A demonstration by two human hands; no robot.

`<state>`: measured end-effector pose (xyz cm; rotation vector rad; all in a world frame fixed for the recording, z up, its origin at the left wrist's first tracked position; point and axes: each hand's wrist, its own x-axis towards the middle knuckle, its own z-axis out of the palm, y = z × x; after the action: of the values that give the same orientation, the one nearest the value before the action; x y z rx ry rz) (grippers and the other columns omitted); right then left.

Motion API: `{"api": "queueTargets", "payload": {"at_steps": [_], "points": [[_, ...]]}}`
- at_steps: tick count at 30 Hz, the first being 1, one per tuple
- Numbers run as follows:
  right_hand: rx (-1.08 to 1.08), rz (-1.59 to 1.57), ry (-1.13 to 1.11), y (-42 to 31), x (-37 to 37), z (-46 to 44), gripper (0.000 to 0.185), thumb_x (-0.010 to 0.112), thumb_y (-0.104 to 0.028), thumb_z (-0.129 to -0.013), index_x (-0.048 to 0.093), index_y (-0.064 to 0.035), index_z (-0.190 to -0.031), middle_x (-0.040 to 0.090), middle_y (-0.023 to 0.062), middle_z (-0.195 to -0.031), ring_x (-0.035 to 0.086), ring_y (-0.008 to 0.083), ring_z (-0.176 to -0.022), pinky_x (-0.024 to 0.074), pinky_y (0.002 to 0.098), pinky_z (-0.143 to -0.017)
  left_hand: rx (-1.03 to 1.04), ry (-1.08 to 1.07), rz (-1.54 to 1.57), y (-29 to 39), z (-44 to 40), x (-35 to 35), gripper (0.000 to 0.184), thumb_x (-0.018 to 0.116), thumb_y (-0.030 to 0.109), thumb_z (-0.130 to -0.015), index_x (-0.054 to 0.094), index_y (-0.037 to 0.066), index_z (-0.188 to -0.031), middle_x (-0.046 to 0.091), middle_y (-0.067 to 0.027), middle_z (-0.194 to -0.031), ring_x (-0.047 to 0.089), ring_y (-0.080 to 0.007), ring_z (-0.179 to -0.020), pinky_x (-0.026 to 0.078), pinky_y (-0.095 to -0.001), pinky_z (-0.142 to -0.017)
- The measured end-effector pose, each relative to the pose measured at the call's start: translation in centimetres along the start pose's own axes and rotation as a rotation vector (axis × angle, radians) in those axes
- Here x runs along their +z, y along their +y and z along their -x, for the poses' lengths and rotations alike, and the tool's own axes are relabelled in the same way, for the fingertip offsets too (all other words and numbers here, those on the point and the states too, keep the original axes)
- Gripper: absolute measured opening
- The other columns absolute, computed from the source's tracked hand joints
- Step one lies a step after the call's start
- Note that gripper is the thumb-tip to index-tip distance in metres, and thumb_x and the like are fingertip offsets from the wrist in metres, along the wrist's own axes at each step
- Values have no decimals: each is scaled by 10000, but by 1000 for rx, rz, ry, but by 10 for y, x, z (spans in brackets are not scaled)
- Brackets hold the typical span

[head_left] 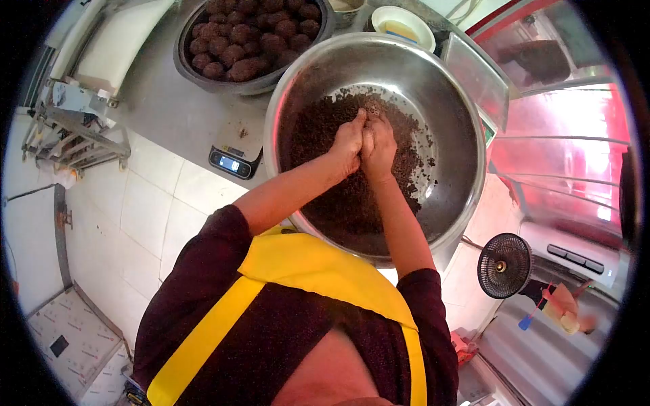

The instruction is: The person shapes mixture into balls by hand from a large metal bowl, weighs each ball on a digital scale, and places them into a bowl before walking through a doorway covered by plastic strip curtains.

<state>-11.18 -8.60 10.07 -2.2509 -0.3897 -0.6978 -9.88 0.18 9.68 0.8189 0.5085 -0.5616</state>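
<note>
A large steel bowl (457,135) holds loose, dark brown crumbly mixture (318,135), with bits scattered up its right wall. Over this mixture, my left hand (348,141) and my right hand (379,143) are pressed together, fingers closed against each other. Brown crumbs stick to the fingers. Whatever lies between the palms is hidden. Beyond the bowl, at the upper left, a dark oval tub (184,57) is heaped with several dark brown balls (233,44).
A digital scale (231,163) with a lit display sits left of the bowl on the metal table (152,81). Behind the bowl is a white dish (404,24). A black fan (504,265) stands at the right. Farther off at the lower right is another person (563,308).
</note>
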Motion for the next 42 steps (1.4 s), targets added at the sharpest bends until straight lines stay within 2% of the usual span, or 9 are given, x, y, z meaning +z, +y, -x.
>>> {"api": "queueTargets", "payload": {"at_steps": [6, 9, 13, 18, 22, 26, 33, 38, 42], "points": [[-124, 245, -94, -27, -34, -34, 405, 548, -386, -858, 566, -32, -1054, 585, 146, -1125, 520, 362, -1104, 300, 503, -1041, -160, -245, 109, 39, 12, -2, 772, 471, 649, -841, 425, 30, -1299, 446, -163, -1305, 395, -328, -1264, 412, -483, -937], [48, 100, -125, 1, -9, -1, 362, 541, -340, -869, 574, -32, -1058, 597, 146, -1089, 541, 359, -1074, 321, 502, -1027, -133, 36, -177, 27, 15, 9, 702, 480, 605, -866, 461, 27, -1265, 476, -155, -1278, 435, -307, -1221, 404, -482, -939], [-39, 52, 42, 10, 0, 3, 234, 521, -200, -861, 584, -27, -1005, 617, 137, -1020, 582, 326, -1004, 388, 485, -981, -40, -8, -44, 17, 20, 21, 552, 478, 544, -901, 547, 57, -1153, 535, -141, -1198, 501, -260, -1111, 410, -481, -919], [-80, 198, -125, -8, -18, -18, 473, 579, -329, -846, 499, -73, -1236, 498, 79, -1285, 384, 302, -1268, 153, 574, -1072, -223, -257, 201, 35, 11, 3, 641, 478, 565, -888, 413, 72, -1293, 470, -139, -1265, 484, -282, -1156, 438, -463, -933], [43, 201, -358, -3, -11, -3, 578, 636, -276, -818, 423, -85, -1320, 417, 121, -1354, 355, 336, -1283, 205, 540, -1071, -85, -114, -94, 24, -3, -8, 670, 484, 584, -874, 422, 56, -1281, 449, -139, -1290, 484, -291, -1147, 450, -461, -919], [147, -61, -327, -17, -36, -18, 661, 682, -101, -776, 372, -86, -1360, 426, 188, -1303, 409, 381, -1211, 358, 419, -1020, -163, -283, 290, 47, 9, -4, 499, 511, 480, -912, 497, 92, -1226, 507, -111, -1230, 502, -238, -1121, 444, -425, -890], [194, -43, -458, -14, -51, -26, 813, 762, -202, -707, 332, -106, -1390, 451, 172, -1283, 416, 377, -1213, 311, 453, -1046, -77, -345, 156, 26, 1, -4, 523, 494, 528, -898, 511, 115, -1219, 568, -78, -1173, 549, -230, -1048, 468, -396, -875], [163, -37, -438, -15, -45, -29, 570, 731, -337, -715, 560, -62, -1185, 524, 129, -1232, 453, 292, -1197, 247, 451, -1076, -121, -325, 144, 39, 13, 6, 747, 373, 723, -828, 500, 106, -1230, 535, -108, -1196, 508, -263, -1127, 402, -468, -960], [0, 162, -239, -15, -24, -21, 432, 569, -376, -828, 581, -32, -1089, 582, 148, -1086, 499, 323, -1135, 280, 493, -1052, -100, -108, 14, 27, 21, 6, 714, 453, 649, -848, 485, 44, -1226, 545, -127, -1179, 533, -270, -1094, 459, -413, -913]]}}
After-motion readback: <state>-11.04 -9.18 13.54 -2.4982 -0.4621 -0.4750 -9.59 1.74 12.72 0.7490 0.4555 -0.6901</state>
